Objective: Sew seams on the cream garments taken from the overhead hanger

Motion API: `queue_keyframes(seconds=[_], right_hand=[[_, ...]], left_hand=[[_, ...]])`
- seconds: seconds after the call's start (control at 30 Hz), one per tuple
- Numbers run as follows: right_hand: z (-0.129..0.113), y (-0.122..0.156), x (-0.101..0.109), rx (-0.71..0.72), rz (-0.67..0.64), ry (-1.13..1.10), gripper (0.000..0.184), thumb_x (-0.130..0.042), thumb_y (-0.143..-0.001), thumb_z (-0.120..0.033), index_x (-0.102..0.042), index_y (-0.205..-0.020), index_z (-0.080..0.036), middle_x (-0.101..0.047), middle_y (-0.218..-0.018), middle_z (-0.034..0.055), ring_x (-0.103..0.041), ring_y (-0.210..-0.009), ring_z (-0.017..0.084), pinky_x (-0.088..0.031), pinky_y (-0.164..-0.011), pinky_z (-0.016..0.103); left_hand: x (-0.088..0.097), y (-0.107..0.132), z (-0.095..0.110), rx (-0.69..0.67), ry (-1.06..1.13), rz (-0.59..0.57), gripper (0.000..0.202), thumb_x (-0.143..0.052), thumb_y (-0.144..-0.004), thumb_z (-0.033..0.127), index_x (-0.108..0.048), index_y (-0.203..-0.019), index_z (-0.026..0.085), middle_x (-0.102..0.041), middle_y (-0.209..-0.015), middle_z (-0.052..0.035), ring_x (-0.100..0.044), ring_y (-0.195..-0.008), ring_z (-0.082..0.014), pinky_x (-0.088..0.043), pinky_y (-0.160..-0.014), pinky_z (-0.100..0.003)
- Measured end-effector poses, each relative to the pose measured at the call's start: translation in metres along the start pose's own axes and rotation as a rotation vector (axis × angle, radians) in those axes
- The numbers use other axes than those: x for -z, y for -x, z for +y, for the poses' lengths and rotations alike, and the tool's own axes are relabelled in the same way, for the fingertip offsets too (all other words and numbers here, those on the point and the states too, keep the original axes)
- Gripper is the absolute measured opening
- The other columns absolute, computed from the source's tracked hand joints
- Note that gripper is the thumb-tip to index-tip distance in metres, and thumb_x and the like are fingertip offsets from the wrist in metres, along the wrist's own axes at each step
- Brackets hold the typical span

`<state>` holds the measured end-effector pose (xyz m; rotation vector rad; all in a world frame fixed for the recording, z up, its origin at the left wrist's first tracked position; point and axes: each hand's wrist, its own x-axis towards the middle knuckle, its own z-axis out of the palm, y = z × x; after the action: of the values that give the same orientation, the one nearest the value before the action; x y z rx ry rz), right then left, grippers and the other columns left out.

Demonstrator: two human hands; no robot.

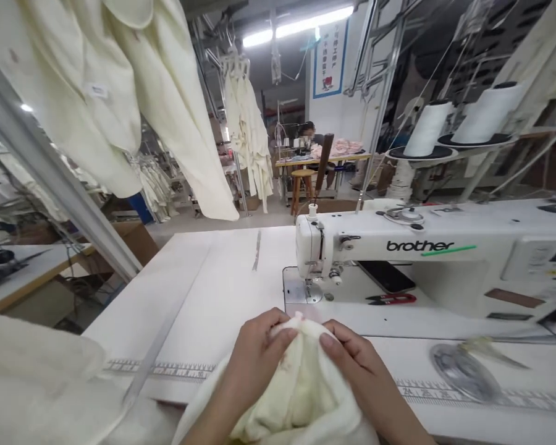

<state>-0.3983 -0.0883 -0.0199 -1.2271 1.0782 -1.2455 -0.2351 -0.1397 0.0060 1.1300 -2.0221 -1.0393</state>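
A cream garment is bunched up in front of me, its folded edge raised between my hands. My left hand pinches that edge on the left, thumb on top, close to a small pinkish bit at the peak. On the right, my right hand grips the same edge between thumb and curled fingers. Both hands are just in front of the white sewing machine, whose needle and presser foot stand beyond them, apart from the cloth. The garment's lower part runs out of view.
Red-handled thread snips and a black phone lie under the machine arm. A blurred round metal dish rests over the printed ruler strip at right. More cream cloth lies at left; garments hang above. A person sits at a far table.
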Motion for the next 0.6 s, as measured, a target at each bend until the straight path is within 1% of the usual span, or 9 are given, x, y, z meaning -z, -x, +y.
queue_keyframes(seconds=[0.1,0.17,0.23,0.3,0.33,0.37,0.43,0.5,0.6], right_hand=[[-0.004,0.015,0.017,-0.017,0.006,0.097,0.034,-0.046,-0.088,-0.048,-0.051,-0.073,-0.017,-0.044,-0.065,-0.0025,-0.039,-0.059,0.011,-0.032,-0.051,0.019],[-0.01,0.022,0.027,0.048,0.005,0.204,0.035,-0.043,-0.089,-0.047,-0.053,-0.073,-0.018,-0.045,-0.063,-0.0021,-0.041,-0.058,0.012,-0.032,-0.051,0.02],[-0.019,0.025,0.036,0.191,0.076,0.343,0.029,-0.043,-0.09,-0.044,-0.057,-0.084,-0.02,-0.051,-0.073,0.0,-0.047,-0.067,0.014,-0.037,-0.058,0.022],[-0.029,0.024,0.041,0.265,0.132,0.455,0.021,-0.046,-0.089,-0.039,-0.055,-0.1,-0.024,-0.054,-0.092,0.0016,-0.05,-0.083,0.016,-0.039,-0.068,0.023],[-0.033,0.023,0.042,0.253,0.125,0.489,0.019,-0.048,-0.088,-0.037,-0.054,-0.103,-0.026,-0.054,-0.097,0.0013,-0.05,-0.087,0.016,-0.039,-0.071,0.023],[-0.037,0.022,0.043,0.216,0.101,0.513,0.015,-0.049,-0.088,-0.034,-0.055,-0.1,-0.026,-0.055,-0.097,0.0004,-0.051,-0.087,0.015,-0.039,-0.071,0.023],[-0.043,0.02,0.043,0.137,0.059,0.558,0.008,-0.05,-0.088,-0.028,-0.058,-0.088,-0.024,-0.057,-0.083,-0.0025,-0.052,-0.077,0.013,-0.038,-0.065,0.02],[-0.046,0.02,0.043,0.088,0.023,0.604,0.008,-0.053,-0.085,-0.024,-0.058,-0.079,-0.023,-0.057,-0.075,-0.0043,-0.05,-0.07,0.011,-0.035,-0.058,0.019],[-0.047,0.016,0.044,0.026,-0.083,0.605,0.011,-0.054,-0.082,-0.023,-0.057,-0.073,-0.02,-0.055,-0.068,-0.0048,-0.048,-0.064,0.01,-0.032,-0.052,0.019]], left_hand=[[-0.014,-0.001,0.007,-0.058,0.097,0.027,0.016,-0.051,-0.082,0.032,-0.064,-0.085,0.023,-0.061,-0.081,0.0017,-0.056,-0.076,-0.0123,-0.039,-0.065,-0.02],[-0.021,-0.002,0.012,-0.083,0.146,-0.017,0.015,-0.053,-0.081,0.032,-0.066,-0.084,0.024,-0.06,-0.079,0.0016,-0.055,-0.076,-0.0119,-0.038,-0.064,-0.02],[-0.029,-0.005,0.019,-0.121,0.165,-0.066,0.018,-0.05,-0.083,0.033,-0.065,-0.085,0.024,-0.058,-0.078,0.0008,-0.054,-0.074,-0.0117,-0.036,-0.06,-0.02],[-0.036,-0.008,0.024,-0.183,0.146,-0.083,0.018,-0.047,-0.084,0.031,-0.063,-0.085,0.023,-0.057,-0.082,0.0,-0.053,-0.075,-0.0121,-0.036,-0.06,-0.021],[-0.04,-0.009,0.026,-0.193,0.132,-0.077,0.018,-0.046,-0.085,0.03,-0.062,-0.084,0.022,-0.056,-0.082,-0.0002,-0.053,-0.075,-0.0123,-0.036,-0.06,-0.021],[-0.042,-0.009,0.027,-0.179,0.124,-0.066,0.016,-0.046,-0.084,0.029,-0.06,-0.083,0.021,-0.056,-0.082,0.0,-0.052,-0.074,-0.0125,-0.036,-0.06,-0.021],[-0.045,-0.008,0.025,-0.112,0.117,-0.05,0.01,-0.048,-0.083,0.026,-0.057,-0.081,0.021,-0.057,-0.079,0.001,-0.052,-0.072,-0.0126,-0.036,-0.06,-0.021],[-0.044,-0.005,0.022,-0.078,0.097,-0.06,0.007,-0.05,-0.08,0.023,-0.058,-0.08,0.022,-0.058,-0.077,0.0019,-0.052,-0.071,-0.0126,-0.036,-0.059,-0.021],[-0.039,0.001,0.018,-0.142,0.031,-0.106,0.012,-0.05,-0.08,0.019,-0.061,-0.081,0.023,-0.058,-0.078,0.0018,-0.052,-0.072,-0.0121,-0.036,-0.061,-0.021]])
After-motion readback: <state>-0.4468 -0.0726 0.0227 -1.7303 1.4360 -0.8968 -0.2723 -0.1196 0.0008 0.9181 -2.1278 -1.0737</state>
